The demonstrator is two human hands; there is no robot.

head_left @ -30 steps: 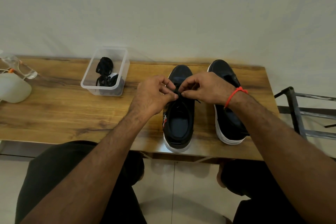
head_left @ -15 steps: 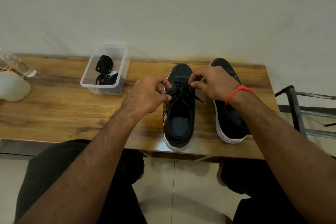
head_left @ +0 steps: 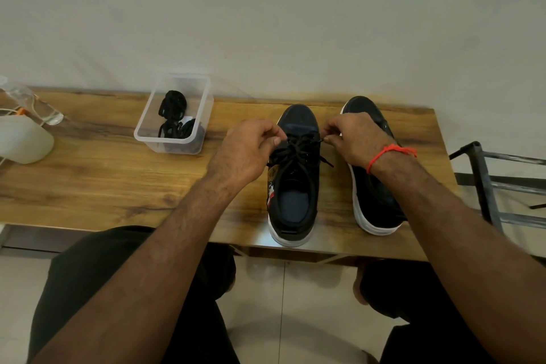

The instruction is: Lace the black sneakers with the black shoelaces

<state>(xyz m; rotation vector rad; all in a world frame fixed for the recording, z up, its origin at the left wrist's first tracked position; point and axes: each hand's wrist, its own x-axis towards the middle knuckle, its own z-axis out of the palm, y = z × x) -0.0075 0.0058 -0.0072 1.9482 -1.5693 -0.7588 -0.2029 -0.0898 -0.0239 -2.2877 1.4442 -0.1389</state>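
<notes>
On the table, left sneaker heel-toward-me: my left hand and right hand each pinch a lace end outward, apparently to tighten it; right sneaker unlaced beside; spare lace boxed.

A wooden table with a dark grain is standing against a pale wall. Two black sneakers with white soles are sitting side by side on its right half, toes toward the wall: the left sneaker and the right sneaker. A clear plastic container holding black shoelaces is resting near the back edge. A whitish object and a clear item are lying at the far left.
</notes>
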